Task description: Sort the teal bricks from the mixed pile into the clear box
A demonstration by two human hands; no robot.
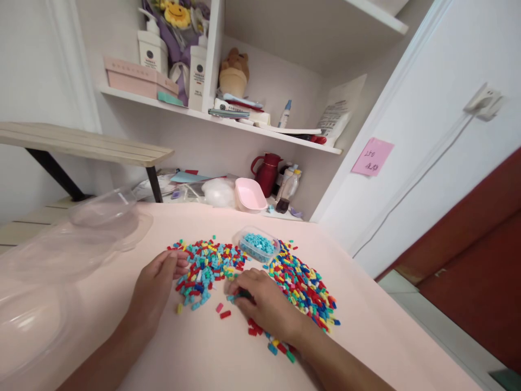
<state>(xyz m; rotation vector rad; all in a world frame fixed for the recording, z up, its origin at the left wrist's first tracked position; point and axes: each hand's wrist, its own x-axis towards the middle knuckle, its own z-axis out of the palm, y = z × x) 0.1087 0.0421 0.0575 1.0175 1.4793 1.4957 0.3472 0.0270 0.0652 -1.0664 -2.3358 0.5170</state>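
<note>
- Red, turquoise, yellow and green in a loose brick pile [209, 263], left of centre in the frame, on the pale pink counter [195, 353].
- More colours, dark blue included, in a second brick heap [303, 282], right of centre.
- Turquoise bricks [259, 243] inside a clear container [260, 259], between and just beyond both groups.
- Left hand [159, 277] at the near-left edge of the brick pile, fingers loosely curled; cannot tell whether the grip holds a brick.
- Right hand [258, 298] over the gap near the centre, fingers bent down to the bricks; grip hidden beneath, so cannot tell if open or closed.
- Scattered red bricks [225, 314] between both hands, lower centre.
- Clear plastic tubs [93, 239] along the left of the frame.
- Pink bowl [251, 208] and dark red jug [267, 172] at the back, upper centre, beneath a white shelf [228, 120].
</note>
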